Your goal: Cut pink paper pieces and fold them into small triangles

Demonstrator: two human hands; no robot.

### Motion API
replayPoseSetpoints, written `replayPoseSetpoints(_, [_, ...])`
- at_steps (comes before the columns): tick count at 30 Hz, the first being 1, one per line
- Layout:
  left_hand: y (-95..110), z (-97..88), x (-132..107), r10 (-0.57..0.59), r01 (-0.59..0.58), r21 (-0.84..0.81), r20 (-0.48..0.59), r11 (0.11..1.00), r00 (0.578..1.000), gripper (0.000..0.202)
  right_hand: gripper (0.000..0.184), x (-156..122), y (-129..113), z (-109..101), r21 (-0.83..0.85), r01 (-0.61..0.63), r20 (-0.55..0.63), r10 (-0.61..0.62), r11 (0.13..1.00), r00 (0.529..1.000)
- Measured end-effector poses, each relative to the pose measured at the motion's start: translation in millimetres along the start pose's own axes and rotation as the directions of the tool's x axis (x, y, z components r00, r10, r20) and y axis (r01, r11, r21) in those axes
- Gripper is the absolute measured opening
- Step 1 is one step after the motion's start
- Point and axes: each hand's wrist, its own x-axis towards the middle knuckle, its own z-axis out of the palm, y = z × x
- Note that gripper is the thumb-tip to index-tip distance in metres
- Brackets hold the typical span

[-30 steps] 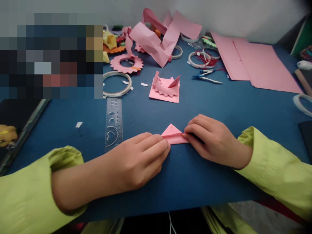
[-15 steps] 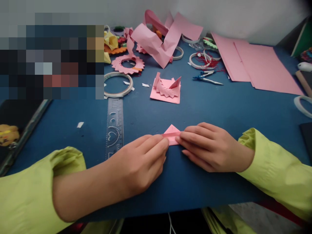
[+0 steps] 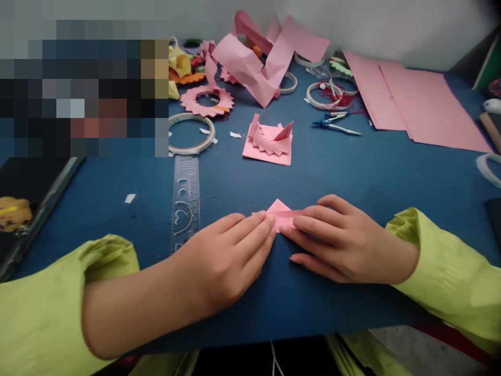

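Observation:
A small folded pink paper piece (image 3: 280,211) lies on the blue table (image 3: 352,172) in front of me, its triangular tip pointing away. My left hand (image 3: 225,256) presses its fingertips on the piece's left end. My right hand (image 3: 336,240) presses flat fingers on its right end, covering most of it. Both hands meet over the fold. Yellow-green sleeves cover both my forearms.
A clear ruler (image 3: 185,196) lies left of my hands. Behind are a stack of folded pink pieces (image 3: 268,142), a tape ring (image 3: 191,133), a pink paper wreath (image 3: 206,99), crumpled pink strips (image 3: 258,57), a compass tool (image 3: 336,125) and pink sheets (image 3: 418,102).
My right hand slid left over the pink piece, covering more of it, then eased slightly right. The left hand stayed at the left end.

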Motion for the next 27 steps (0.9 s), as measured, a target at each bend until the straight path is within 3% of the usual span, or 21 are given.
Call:
replayPoseSetpoints(4, [-1, 0.5, 1, -0.026, 0.023, -0.044, -0.066, 0.999, 0.997, 0.019, 0.021, 1, -1, -4, 0.005, -0.005, -0.032, 0.005, 1.0, 0.999])
replayPoseSetpoints(8, [-2, 1.1, 3, -0.062, 0.055, -0.063, -0.108, 0.996, 0.992, 0.014, 0.028, 0, 0, -7, -0.06, -0.014, -0.046, 0.011, 0.998, 0.999])
replayPoseSetpoints(14, [-10, -6.0, 9, -0.003, 0.003, -0.011, -0.064, 1.0, 0.998, 0.026, 0.029, -3, -1, 1, -0.187, -0.073, -0.146, 0.045, 0.98, 0.988])
replayPoseSetpoints(19, [-11, -7.6, 7, 0.04, -0.033, 0.074, -0.085, 0.997, 0.996, 0.024, 0.02, -5, 10, 9, -0.051, -0.17, -0.144, 0.161, 0.984, 0.976])
replayPoseSetpoints(21, [-12, -4.5, 5, -0.019, 0.023, 0.03, -0.122, 0.999, 0.992, 0.018, 0.01, -4, 17, 12, 0.038, -0.204, -0.155, 0.208, 0.978, 0.966])
replayPoseSetpoints(24, [-16, -2.8, 4, -0.281, 0.252, -0.193, -0.143, 0.948, 0.949, 0.015, 0.007, 2, 24, 14, 0.322, -0.27, -0.216, 0.348, 0.907, 0.912])
replayPoseSetpoints(27, [-23, -7.7, 14, -0.515, 0.488, -0.504, 0.097, 0.713, 0.852, 0.015, 0.01, 16, 26, 17, 0.639, -0.322, -0.193, 0.552, 0.698, 0.811])
